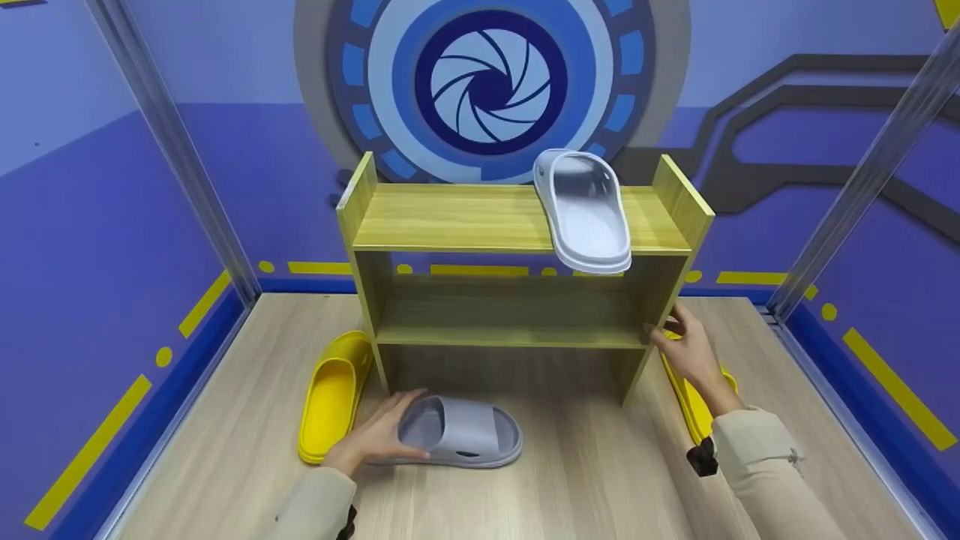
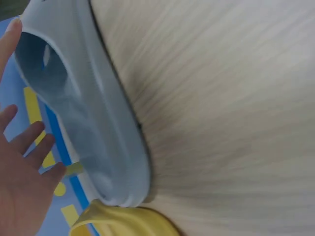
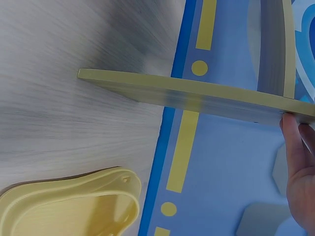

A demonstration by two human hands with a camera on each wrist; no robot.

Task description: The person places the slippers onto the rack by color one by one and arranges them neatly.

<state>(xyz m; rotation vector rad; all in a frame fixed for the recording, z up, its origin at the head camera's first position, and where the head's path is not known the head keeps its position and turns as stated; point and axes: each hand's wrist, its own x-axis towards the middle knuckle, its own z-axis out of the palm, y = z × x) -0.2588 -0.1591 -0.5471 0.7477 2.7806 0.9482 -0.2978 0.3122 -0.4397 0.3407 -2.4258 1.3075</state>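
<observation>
A grey slipper [image 1: 469, 431] lies on the table before the shelf, its toe to the right. My left hand [image 1: 382, 431] is at its heel, thumb along the near side and fingers along the far side. In the left wrist view the fingers [image 2: 35, 142] are spread and fairly straight. My right hand [image 1: 690, 352] holds the right side panel of the wooden shelf [image 1: 510, 337] near the middle board, fingertips on either side of its front edge. The right wrist view shows fingers [image 3: 294, 142] against the panel's outer face [image 3: 216, 105].
Another grey slipper [image 1: 592, 217] sits on the top board, its near end jutting past the front edge. Yellow slippers flank the shelf: one at the left [image 1: 330, 397], one at the right [image 1: 694, 405], partly behind my right arm. Blue walls [image 1: 112, 247] surround the table.
</observation>
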